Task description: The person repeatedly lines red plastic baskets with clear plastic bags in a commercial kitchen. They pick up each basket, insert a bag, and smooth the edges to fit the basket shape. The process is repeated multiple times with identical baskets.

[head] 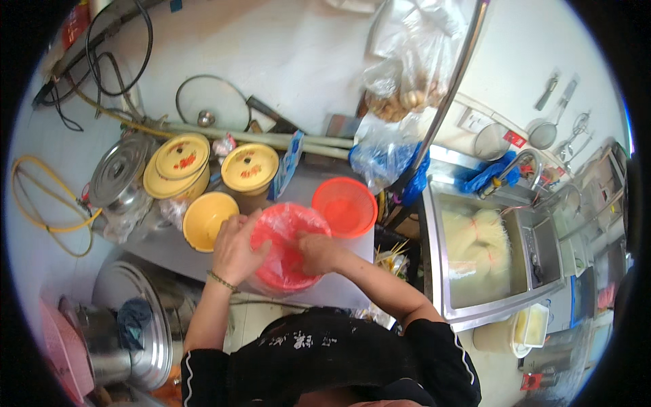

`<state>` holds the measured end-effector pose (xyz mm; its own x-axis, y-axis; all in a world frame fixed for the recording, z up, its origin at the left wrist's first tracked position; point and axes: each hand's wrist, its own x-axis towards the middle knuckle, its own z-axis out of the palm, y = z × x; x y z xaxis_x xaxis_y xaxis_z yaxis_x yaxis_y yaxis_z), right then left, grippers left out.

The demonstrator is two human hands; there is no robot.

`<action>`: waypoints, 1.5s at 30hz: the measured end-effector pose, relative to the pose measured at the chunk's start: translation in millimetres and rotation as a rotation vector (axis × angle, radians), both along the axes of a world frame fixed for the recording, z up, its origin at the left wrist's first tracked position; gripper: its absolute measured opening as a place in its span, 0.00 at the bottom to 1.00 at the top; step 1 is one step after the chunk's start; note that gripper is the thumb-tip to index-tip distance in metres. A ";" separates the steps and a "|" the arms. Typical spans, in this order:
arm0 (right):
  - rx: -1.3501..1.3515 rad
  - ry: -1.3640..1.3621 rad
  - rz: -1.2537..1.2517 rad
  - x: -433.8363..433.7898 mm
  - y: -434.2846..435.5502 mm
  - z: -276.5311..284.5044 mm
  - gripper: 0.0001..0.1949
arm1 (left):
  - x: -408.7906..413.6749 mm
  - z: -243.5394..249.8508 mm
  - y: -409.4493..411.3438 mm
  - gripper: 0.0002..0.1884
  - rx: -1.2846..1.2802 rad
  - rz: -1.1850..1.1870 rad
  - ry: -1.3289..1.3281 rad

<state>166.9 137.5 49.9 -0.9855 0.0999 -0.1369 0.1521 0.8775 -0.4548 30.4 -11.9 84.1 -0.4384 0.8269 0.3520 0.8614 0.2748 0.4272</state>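
Note:
In front of me on the metal table (351, 285) stands a red plastic basin (290, 219) with clear plastic film in or over it. My left hand (239, 249) holds its left rim, the thumb reaching over the inside and a beaded bracelet at the wrist. Down inside the basin is my right hand (318, 254), fingers pointing at the bottom; whether they grip anything is hidden. Close beside my left hand sits a yellow enamel bowl (203, 224). A red plastic colander (346, 206) stands against the basin's far right side.
Lidded yellow enamel pots (249, 168) and a steel pot (119, 175) line the table's back left. To the right, a steel sink (432, 244) holds bundled pale noodles (478, 249) in water. Bamboo skewers (394, 257) lie in the gap between. Large steel drums (157, 325) stand at lower left.

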 end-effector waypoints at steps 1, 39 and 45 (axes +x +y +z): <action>-0.066 0.091 0.028 3.4 2.0 4.9 0.26 | -0.6 -7.9 1.2 0.28 -0.051 -0.001 0.005; -0.339 0.785 -0.533 19.9 57.9 139.0 0.10 | 20.7 48.8 44.4 0.36 0.429 -0.301 -0.035; -0.329 0.830 -0.258 40.8 -4.8 113.1 0.05 | 30.2 37.5 74.1 0.31 0.440 -0.603 -0.047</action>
<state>207.7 132.7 163.0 -0.7333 0.4111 0.5415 -0.1605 0.6692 -0.7255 60.6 62.2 121.6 0.0240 0.7160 0.6977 0.7865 -0.4443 0.4289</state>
